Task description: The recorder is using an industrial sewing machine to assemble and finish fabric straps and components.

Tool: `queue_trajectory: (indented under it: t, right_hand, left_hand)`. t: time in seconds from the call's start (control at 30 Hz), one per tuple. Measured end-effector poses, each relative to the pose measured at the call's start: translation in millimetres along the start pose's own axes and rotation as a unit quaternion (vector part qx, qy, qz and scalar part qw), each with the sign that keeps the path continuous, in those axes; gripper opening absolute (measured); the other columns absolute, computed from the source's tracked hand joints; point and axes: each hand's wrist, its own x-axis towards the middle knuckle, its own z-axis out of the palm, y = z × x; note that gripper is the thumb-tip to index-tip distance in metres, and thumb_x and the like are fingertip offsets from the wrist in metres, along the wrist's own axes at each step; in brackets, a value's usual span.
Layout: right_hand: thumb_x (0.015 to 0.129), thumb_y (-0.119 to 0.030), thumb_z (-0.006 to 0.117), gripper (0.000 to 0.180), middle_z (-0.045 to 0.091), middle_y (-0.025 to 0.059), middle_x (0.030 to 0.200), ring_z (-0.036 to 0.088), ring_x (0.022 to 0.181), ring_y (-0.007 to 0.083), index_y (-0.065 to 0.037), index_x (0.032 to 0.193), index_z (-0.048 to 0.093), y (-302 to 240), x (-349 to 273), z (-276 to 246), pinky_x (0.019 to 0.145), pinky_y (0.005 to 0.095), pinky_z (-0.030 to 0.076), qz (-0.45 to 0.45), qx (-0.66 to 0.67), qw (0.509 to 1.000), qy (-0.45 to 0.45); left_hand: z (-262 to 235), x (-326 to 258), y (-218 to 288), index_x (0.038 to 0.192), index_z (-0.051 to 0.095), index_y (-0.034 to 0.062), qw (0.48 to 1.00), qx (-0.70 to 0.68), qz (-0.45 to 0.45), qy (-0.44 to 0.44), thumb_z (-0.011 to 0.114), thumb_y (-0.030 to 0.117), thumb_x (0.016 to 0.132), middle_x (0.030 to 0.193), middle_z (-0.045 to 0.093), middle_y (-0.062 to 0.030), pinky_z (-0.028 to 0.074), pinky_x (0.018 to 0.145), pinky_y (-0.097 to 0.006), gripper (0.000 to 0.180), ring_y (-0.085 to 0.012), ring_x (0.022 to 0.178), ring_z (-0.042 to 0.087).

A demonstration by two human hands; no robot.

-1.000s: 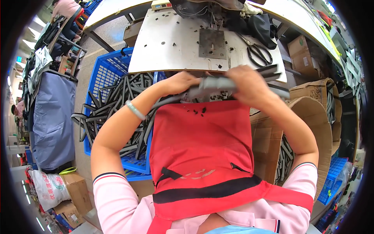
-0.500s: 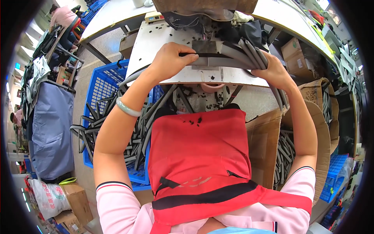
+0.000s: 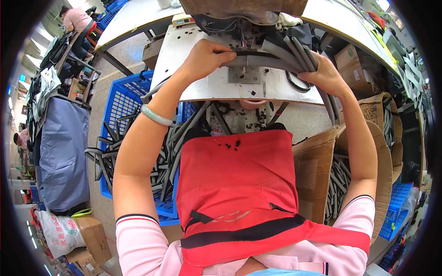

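A grey padded strip (image 3: 267, 62) with a black edge stretches between my hands, under the head of an industrial sewing machine (image 3: 246, 23). My left hand (image 3: 208, 59) pinches its left end between thumb and fingertips. My right hand (image 3: 328, 79) is closed around a bunch of grey padded strips (image 3: 298, 51) and the right part of the stretched strip; their lower ends hang past the table edge. A metal plate (image 3: 244, 76) shows on the white table (image 3: 198, 85) in front of the strip. The needle area is partly hidden.
At my left stands a blue crate (image 3: 120, 96) full of grey strips. A cardboard box (image 3: 313, 170) with more strips is at my right. Small black scraps lie on the table and my red apron (image 3: 237, 170). A person (image 3: 77, 20) sits far left.
My left hand and the stretched strip have moved away from me, toward the machine. The metal plate now shows in front of the strip. My right hand keeps its grip on the bunch.
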Motion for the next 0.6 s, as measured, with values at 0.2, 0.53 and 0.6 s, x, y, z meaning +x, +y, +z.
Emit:
queue_trajectory:
  t: [0.2,0.53,0.6]
  right_hand:
    - [0.072,-0.015,0.072,0.041,0.062,0.0058,0.088,0.054,0.082,0.0138,0.0,0.108,0.059,20,21,1,0.082,0.0289,0.045,0.051,0.006,0.998,-0.026]
    - [0.073,-0.013,0.072,0.052,0.066,0.0132,0.096,0.063,0.089,0.0224,0.0,0.12,0.056,12,-13,-1,0.086,0.0336,0.047,0.034,-0.02,0.994,0.097]
    - [0.073,-0.011,0.072,0.046,0.065,0.014,0.105,0.062,0.101,0.0237,-0.002,0.116,0.058,-13,-31,20,0.091,0.0335,0.047,0.011,-0.014,0.996,-0.087]
  left_hand:
    - [2,14,4,0.098,0.073,-0.0013,1.0,-0.008,-0.012,0.004,0.07,0.025,0.086,0.079,0.069,-0.0064,0.048,0.065,-0.027,0.029,-0.0116,0.07,0.06]
    - [-17,-7,-19,0.101,0.073,0.0015,0.993,-0.092,-0.006,0.07,0.067,0.027,0.088,0.07,0.062,-0.0024,0.041,0.057,-0.022,0.029,-0.0068,0.061,0.05]
    - [-8,-15,-19,0.099,0.072,-0.0016,0.994,0.089,0.052,-0.023,0.068,0.027,0.087,0.073,0.065,-0.0041,0.045,0.063,-0.024,0.031,-0.0086,0.067,0.054]
